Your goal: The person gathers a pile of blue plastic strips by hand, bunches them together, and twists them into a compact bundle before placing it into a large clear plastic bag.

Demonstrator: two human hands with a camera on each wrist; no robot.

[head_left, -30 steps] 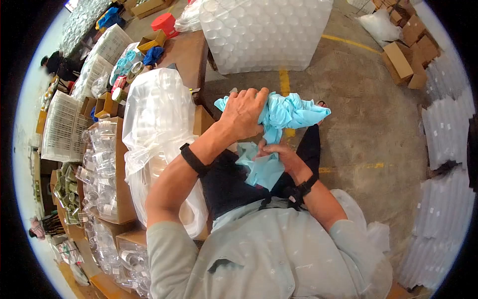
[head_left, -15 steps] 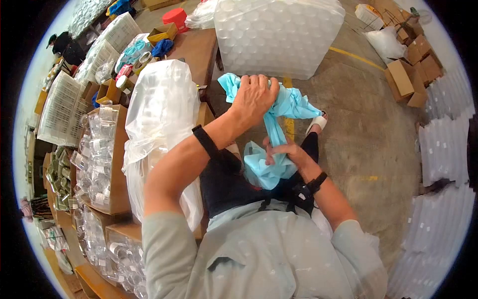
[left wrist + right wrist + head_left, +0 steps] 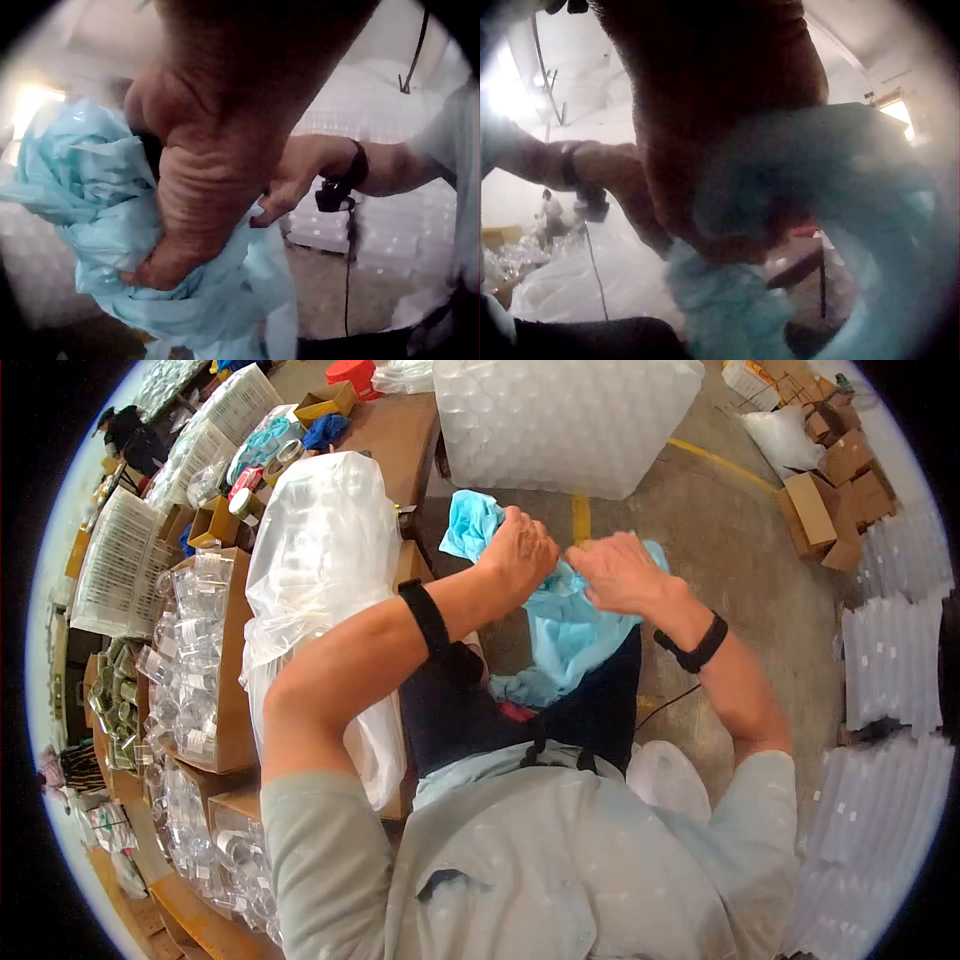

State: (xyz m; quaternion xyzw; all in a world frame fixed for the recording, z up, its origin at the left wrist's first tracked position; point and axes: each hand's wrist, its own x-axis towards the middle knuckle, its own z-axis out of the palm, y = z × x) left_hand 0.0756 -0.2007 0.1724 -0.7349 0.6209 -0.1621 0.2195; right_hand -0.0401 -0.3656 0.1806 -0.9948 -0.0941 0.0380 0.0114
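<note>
Thin light-blue plastic film (image 3: 575,645) is bunched up in front of the person, with a loose length draping over the lap. My left hand (image 3: 520,555) grips the bundle from above, its fingers curled into the folds; in the left wrist view the crumpled film (image 3: 90,180) bulges out past the thumb side. Close beside it, my right hand (image 3: 622,573), blurred by motion, holds another part of the film. In the right wrist view the film (image 3: 727,307) hangs below that hand and a wide band loops around it. The right fingertips are largely hidden.
A tall stack wrapped in clear plastic (image 3: 330,540) stands at left, beside boxes of clear bottles (image 3: 205,650). Ahead are a brown table (image 3: 390,435) and a large wrapped block (image 3: 560,425). Cardboard boxes (image 3: 810,510) and stacked plastic packs (image 3: 890,660) line the right.
My right hand has risen from the lower film near the lap to beside the left hand, lifting film with it. The left hand stays at the bundle, wrist turned slightly.
</note>
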